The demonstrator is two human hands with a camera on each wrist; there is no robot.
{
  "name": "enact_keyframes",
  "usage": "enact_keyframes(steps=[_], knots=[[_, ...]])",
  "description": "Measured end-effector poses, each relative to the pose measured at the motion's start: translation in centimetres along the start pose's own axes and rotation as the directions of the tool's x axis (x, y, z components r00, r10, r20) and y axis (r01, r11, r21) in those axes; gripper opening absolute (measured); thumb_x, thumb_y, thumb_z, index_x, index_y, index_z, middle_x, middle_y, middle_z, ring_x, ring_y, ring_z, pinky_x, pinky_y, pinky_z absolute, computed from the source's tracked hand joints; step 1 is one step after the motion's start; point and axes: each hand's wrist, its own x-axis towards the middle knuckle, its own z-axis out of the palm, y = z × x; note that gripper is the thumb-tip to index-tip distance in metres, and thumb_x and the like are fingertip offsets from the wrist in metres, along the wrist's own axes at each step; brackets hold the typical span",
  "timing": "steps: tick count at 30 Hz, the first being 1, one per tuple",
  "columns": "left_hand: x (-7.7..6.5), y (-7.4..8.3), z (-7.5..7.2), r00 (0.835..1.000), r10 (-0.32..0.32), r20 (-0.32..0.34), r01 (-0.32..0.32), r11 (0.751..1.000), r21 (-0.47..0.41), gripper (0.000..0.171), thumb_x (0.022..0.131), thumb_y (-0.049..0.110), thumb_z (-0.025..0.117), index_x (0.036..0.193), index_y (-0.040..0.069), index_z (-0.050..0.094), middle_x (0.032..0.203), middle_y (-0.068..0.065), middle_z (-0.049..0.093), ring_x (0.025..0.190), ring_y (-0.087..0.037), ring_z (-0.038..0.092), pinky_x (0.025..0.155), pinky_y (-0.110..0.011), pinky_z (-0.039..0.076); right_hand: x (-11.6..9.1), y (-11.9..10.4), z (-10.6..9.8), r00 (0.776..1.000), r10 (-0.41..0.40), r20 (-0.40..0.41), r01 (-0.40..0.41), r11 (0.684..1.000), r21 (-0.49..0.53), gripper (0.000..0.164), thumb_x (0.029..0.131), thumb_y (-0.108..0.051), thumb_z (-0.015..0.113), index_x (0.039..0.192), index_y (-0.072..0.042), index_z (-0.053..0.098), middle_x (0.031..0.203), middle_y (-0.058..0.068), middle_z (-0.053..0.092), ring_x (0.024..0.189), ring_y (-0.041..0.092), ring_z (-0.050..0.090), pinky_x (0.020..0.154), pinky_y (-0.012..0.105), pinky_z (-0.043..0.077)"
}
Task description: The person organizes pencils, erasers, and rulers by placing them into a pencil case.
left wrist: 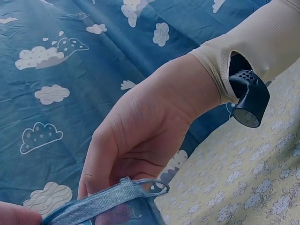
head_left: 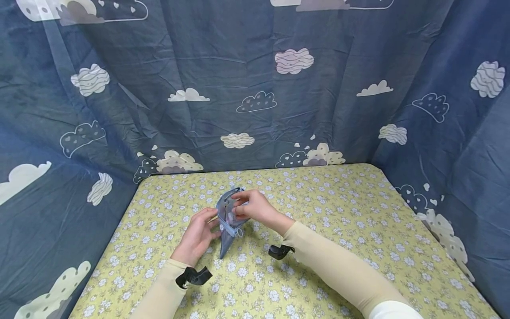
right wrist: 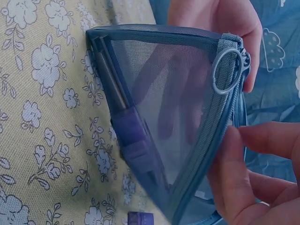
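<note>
A blue mesh zip pouch (head_left: 227,241) is held up over the table between both hands. In the right wrist view, a light-blue ring pull (right wrist: 228,70) hangs at one end of its zip. Through the mesh shows a slim item with a purple body (right wrist: 133,136) and a metallic shaft. My left hand (head_left: 196,237) holds the pouch from its left side, several of its fingers visible through the mesh. My right hand (head_left: 256,207) reaches over from the right and pinches the zip edge with thumb and fingers (right wrist: 234,178); some fingertips are hidden by the pouch.
A yellow floral cloth (head_left: 338,208) covers the table. Blue cloud-print curtains (head_left: 247,119) hang behind it and along both sides. A small purple piece (right wrist: 140,218) shows below the pouch in the right wrist view. Black wrist cameras (head_left: 193,277) sit on both forearms.
</note>
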Motion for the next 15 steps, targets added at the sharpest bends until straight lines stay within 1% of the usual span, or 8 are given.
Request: enact_keyframes(steps=[4, 7, 11, 15], knots=[[0.0, 0.0, -0.1, 1.000, 0.001, -0.019, -0.002, 0.998, -0.060, 0.015, 0.101, 0.014, 0.056, 0.089, 0.008, 0.060, 0.113, -0.013, 0.059, 0.119, -0.037, 0.049, 0.083, -0.052, 0.044, 0.0, 0.0, -0.2, 1.000, -0.006, 0.000, 0.006, 0.999, -0.039, 0.048, 0.088, -0.001, 0.071, 0.135, -0.004, 0.061, 0.116, 0.024, 0.062, 0.082, 0.026, 0.072, 0.075, 0.038, 0.059], [-0.1, 0.0, -0.1, 1.000, 0.002, -0.028, -0.004, 0.997, -0.074, 0.014, 0.101, 0.014, 0.055, 0.088, 0.009, 0.058, 0.116, -0.014, 0.057, 0.123, -0.039, 0.044, 0.085, -0.055, 0.044, -0.1, -0.3, -0.3, 1.000, -0.018, -0.005, 0.017, 0.999, -0.042, 0.049, 0.087, 0.000, 0.070, 0.134, -0.003, 0.061, 0.121, 0.029, 0.060, 0.083, 0.030, 0.072, 0.073, 0.039, 0.059], [-0.1, -0.1, -0.2, 1.000, -0.001, -0.023, -0.001, 0.997, -0.076, 0.017, 0.102, 0.016, 0.055, 0.085, 0.011, 0.055, 0.109, -0.011, 0.055, 0.121, -0.038, 0.043, 0.085, -0.053, 0.041, -0.2, -0.8, -0.5, 0.999, -0.039, -0.002, 0.039, 0.998, -0.042, 0.048, 0.087, 0.001, 0.068, 0.134, -0.001, 0.060, 0.120, 0.030, 0.060, 0.086, 0.038, 0.071, 0.072, 0.039, 0.059], [0.0, -0.1, -0.3, 1.000, -0.004, -0.018, 0.002, 0.997, -0.080, 0.019, 0.102, 0.016, 0.054, 0.083, 0.012, 0.053, 0.103, -0.008, 0.054, 0.117, -0.035, 0.045, 0.084, -0.051, 0.040, -0.4, -1.1, -1.0, 0.998, -0.066, 0.003, 0.066, 0.995, -0.079, 0.047, 0.089, -0.001, 0.068, 0.135, -0.003, 0.060, 0.118, 0.027, 0.061, 0.087, 0.038, 0.070, 0.074, 0.042, 0.059]])
